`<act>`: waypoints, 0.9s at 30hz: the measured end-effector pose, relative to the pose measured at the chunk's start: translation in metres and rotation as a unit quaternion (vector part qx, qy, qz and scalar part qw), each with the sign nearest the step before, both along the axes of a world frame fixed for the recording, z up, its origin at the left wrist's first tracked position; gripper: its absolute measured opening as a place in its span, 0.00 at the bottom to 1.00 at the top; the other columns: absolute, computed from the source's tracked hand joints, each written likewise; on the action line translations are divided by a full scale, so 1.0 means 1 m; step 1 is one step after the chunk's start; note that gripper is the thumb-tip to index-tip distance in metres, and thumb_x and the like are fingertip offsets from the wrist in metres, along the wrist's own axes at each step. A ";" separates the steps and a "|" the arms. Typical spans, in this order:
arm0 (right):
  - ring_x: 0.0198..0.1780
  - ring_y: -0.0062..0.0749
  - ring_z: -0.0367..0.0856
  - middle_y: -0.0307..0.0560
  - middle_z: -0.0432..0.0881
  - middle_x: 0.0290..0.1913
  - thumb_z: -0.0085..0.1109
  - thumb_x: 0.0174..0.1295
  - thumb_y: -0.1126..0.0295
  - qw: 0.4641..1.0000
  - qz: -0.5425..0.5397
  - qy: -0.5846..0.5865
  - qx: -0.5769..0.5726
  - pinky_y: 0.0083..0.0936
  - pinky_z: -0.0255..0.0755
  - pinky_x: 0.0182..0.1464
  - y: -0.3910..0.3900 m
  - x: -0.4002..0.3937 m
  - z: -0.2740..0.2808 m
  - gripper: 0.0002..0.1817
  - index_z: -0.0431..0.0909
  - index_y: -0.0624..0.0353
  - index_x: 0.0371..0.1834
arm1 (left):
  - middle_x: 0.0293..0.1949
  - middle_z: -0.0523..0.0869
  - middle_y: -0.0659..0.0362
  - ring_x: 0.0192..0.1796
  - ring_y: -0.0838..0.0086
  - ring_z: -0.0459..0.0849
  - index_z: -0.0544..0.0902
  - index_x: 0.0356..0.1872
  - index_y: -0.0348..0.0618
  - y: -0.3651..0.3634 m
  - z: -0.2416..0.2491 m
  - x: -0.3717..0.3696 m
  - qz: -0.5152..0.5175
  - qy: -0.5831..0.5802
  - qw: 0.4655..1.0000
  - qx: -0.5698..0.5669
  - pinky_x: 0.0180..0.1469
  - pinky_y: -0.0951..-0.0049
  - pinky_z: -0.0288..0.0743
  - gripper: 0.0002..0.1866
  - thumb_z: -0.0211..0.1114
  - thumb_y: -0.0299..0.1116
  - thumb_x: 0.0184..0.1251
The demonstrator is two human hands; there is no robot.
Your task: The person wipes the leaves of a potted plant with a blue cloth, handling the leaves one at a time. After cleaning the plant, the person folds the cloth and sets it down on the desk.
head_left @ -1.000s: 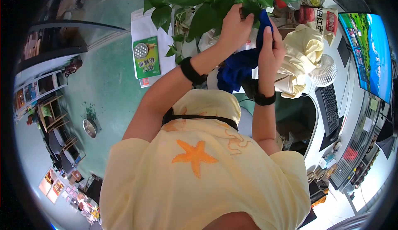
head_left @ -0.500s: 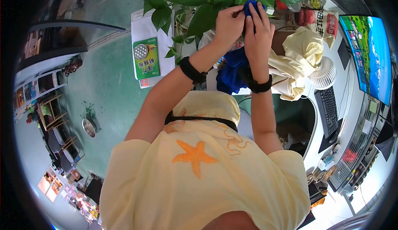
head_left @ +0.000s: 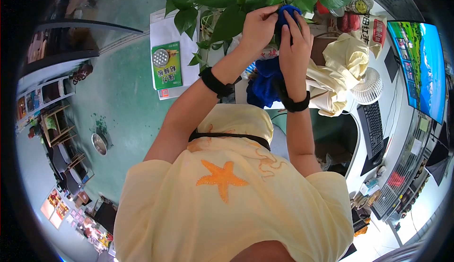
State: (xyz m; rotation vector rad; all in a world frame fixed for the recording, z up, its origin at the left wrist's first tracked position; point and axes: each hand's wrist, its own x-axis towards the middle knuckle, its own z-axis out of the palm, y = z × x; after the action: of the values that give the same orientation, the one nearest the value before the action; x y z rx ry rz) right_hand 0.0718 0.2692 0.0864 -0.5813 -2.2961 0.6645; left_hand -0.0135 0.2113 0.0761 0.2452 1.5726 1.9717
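Observation:
At the top of the head view, my left hand (head_left: pixel 257 29) pinches the left side of a bunched blue cloth (head_left: pixel 288 11). My right hand (head_left: pixel 295 47) lies over this cloth from below, its fingers pressed on it and pointing away from me. Leaves of a green potted plant (head_left: pixel 227 23) surround the cloth and my left fingers. More blue fabric (head_left: pixel 265 85) hangs or lies below my hands; whether both are one piece is hidden behind my right hand. Each wrist wears a black band.
A pale yellow cloth (head_left: pixel 341 66), a white fan (head_left: pixel 368 86), a keyboard (head_left: pixel 370 127) and a monitor (head_left: pixel 421 68) stand to the right. On the left lie a green packet (head_left: pixel 168 75) and white papers (head_left: pixel 158 28). A metal bowl (head_left: pixel 99 144) sits on the floor.
My hands have come slightly toward me. The blue cloth has spread and shows more between my hands, and my left fingers have shifted a little along its edge.

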 end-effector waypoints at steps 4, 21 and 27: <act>0.50 0.52 0.69 0.53 0.69 0.58 0.50 0.61 0.70 1.000 -0.018 0.012 0.017 0.37 0.65 0.53 -0.001 -0.003 -0.001 0.17 0.75 0.53 0.54 | 0.41 0.82 0.60 0.40 0.81 0.77 0.77 0.52 0.37 0.004 -0.003 0.004 -0.015 0.016 0.998 0.063 0.45 0.81 0.70 0.16 0.55 0.23 0.64; 0.37 0.44 0.69 0.47 0.69 0.62 0.51 0.58 0.74 0.999 0.003 -0.033 0.010 0.30 0.67 0.44 -0.011 0.020 0.003 0.19 0.75 0.51 0.55 | 0.40 0.82 0.58 0.42 0.74 0.80 0.77 0.46 0.35 -0.009 0.015 -0.006 -0.068 -0.280 0.943 0.168 0.46 0.74 0.73 0.14 0.54 0.31 0.62; 0.44 0.45 0.71 0.48 0.71 0.59 0.49 0.62 0.73 0.999 -0.021 -0.002 -0.024 0.32 0.66 0.49 -0.001 0.031 -0.006 0.16 0.75 0.54 0.52 | 0.39 0.82 0.61 0.40 0.79 0.79 0.76 0.49 0.37 -0.009 0.014 -0.002 -0.070 -0.192 0.978 0.038 0.39 0.78 0.72 0.16 0.60 0.27 0.59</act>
State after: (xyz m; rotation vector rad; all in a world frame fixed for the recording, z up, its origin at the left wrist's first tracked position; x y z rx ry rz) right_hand 0.1028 0.2678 0.0806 -0.6528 -2.2708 0.6998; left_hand -0.0151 0.2027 0.0904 0.0016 1.2010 1.8386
